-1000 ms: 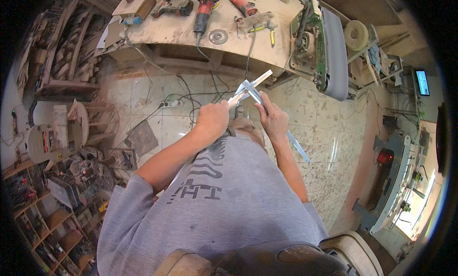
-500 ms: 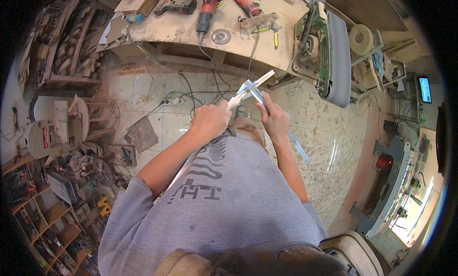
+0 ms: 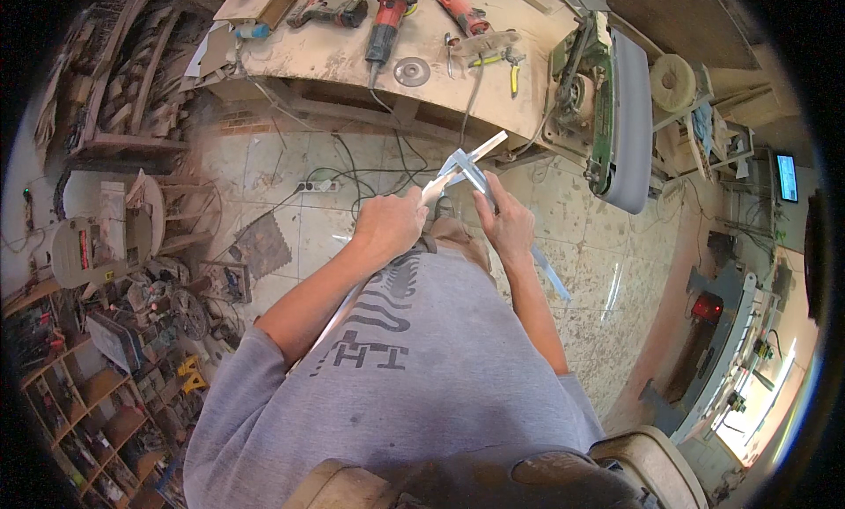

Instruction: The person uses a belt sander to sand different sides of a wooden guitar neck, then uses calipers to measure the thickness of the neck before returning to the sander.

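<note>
My left hand (image 3: 392, 223) is closed around a long, thin, pale strip (image 3: 489, 146), whose far end points up and to the right. Its other end runs back beneath my left forearm along my shirt; I cannot tell whether it is wood or metal. In my right hand (image 3: 508, 220) is a silver caliper (image 3: 473, 172), with fingers and thumb wrapped around its beam. The caliper's jaws sit across the strip just beyond my left hand. Its beam comes out below my right hand, slanting down to the right.
Ahead stands a dusty workbench (image 3: 334, 65) with a cordless drill (image 3: 327, 13), red power tools (image 3: 385, 23), a grey disc (image 3: 411, 71) and yellow-handled pliers (image 3: 514, 76). A belt sander (image 3: 627, 122) is at its right. Cables and a power strip (image 3: 317, 186) lie on the tiled floor.
The caliper's jaws have shifted slightly against the strip, and its beam end has dipped a little. Both hands keep their grips; the whole view has moved slightly.
</note>
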Tool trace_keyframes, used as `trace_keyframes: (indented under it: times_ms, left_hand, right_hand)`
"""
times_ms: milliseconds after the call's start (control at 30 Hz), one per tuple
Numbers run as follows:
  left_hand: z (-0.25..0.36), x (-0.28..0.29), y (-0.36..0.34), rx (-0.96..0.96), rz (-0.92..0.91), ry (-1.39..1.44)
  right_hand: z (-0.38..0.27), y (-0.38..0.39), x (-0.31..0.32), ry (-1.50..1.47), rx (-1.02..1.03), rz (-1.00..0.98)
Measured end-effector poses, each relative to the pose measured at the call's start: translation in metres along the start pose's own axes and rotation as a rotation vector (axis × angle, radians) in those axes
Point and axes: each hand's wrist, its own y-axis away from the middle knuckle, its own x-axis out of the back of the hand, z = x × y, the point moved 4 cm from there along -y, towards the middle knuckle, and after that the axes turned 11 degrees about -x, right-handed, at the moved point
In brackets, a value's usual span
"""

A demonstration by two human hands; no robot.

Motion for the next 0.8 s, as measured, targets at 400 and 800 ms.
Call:
trace_keyframes:
  times_ms: [400, 800]
  left_hand:
    - [-0.068, -0.002, 0.004, 0.257, 0.103, 0.459]
    - [-0.077, 0.037, 0.008, 0.275, 0.489, 1.212]
  right_hand:
    - [0.032, -0.135, -0.043, -0.443, -0.31, -0.076]
    - [0.125, -0.327, -0.174, -0.982, -0.774, -0.15]
